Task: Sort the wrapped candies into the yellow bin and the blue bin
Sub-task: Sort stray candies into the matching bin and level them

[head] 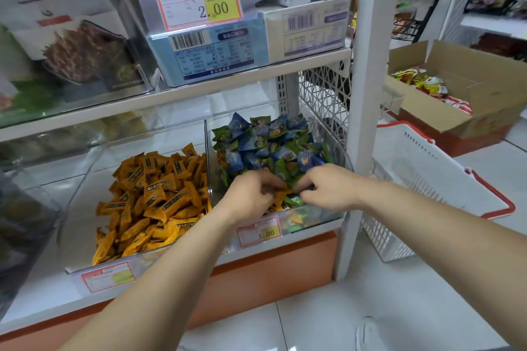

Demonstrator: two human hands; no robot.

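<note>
Left hand grips a yellow candy at its fingertips; right hand, just beside, curls among blue candies, grip unclear.

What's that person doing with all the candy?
A person is sorting candies on a shop shelf. Both hands are in the blue bin, among blue and green candies. The left hand pinches a stray yellow candy at the front. The right hand curls its fingers into the pile beside it; whether it holds one is unclear. The yellow bin next door holds a heap of yellow candies.
</note>
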